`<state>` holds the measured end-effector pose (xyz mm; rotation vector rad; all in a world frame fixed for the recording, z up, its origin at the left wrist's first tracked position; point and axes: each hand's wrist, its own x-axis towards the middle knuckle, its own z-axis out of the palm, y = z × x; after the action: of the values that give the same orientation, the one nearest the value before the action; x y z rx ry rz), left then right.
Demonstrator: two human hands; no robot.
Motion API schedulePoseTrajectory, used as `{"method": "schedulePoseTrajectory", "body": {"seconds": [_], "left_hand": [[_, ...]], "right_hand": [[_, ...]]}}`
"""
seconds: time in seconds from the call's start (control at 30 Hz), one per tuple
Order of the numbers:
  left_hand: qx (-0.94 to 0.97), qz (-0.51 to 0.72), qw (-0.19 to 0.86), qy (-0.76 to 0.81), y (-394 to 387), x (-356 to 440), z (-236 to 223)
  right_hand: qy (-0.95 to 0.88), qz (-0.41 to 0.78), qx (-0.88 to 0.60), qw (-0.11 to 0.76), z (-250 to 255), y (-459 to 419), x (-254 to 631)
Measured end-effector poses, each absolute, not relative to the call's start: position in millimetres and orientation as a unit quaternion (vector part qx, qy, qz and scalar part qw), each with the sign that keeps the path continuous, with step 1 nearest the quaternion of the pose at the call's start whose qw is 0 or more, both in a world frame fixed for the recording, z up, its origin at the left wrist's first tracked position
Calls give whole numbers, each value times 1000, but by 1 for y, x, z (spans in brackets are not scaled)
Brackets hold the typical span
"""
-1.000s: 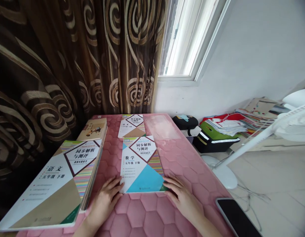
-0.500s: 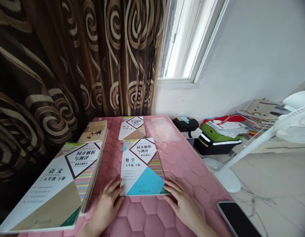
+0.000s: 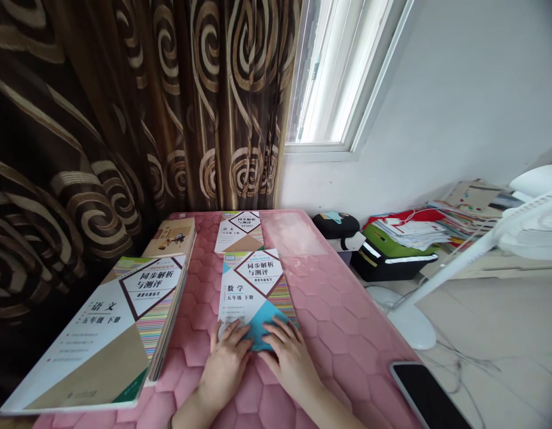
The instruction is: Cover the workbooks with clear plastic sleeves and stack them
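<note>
A workbook with a white and blue cover (image 3: 246, 292) lies shut on the pink hexagon-patterned table cover (image 3: 347, 333). On its lower left corner rests my left hand (image 3: 228, 357), fingers spread over the cover. My right hand (image 3: 289, 351) lies on the lower right part of the same book, its fingers stretched out and apart. Both hands touch the book's near edge, and part of the blue area is hidden beneath them. Just behind it lies another workbook with a white and tan cover (image 3: 239, 232).
At the left stands a stack of books topped by a large workbook (image 3: 97, 339), with a tan book (image 3: 171, 236) behind. A phone (image 3: 430, 393) lies at the near right edge. Beyond the table are a white fan (image 3: 454, 268), a black and green bag (image 3: 392, 253) and a patterned curtain (image 3: 213, 107).
Both hands have moved inward from the book's sides, and their fingers now lie on the lower part of its cover. The book has stayed nearly in place.
</note>
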<state>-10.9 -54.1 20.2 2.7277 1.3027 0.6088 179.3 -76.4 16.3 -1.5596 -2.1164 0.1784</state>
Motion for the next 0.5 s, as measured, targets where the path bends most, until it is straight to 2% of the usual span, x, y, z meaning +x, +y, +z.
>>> {"method": "schedulePoseTrajectory", "body": {"seconds": [0.27, 0.5], "left_hand": [[863, 194, 3, 466, -47, -73, 16], [865, 217, 6, 453, -44, -84, 20]], "right_hand": [[-771, 80, -582, 244, 6, -85, 253], [-766, 124, -581, 244, 1, -86, 277]]}}
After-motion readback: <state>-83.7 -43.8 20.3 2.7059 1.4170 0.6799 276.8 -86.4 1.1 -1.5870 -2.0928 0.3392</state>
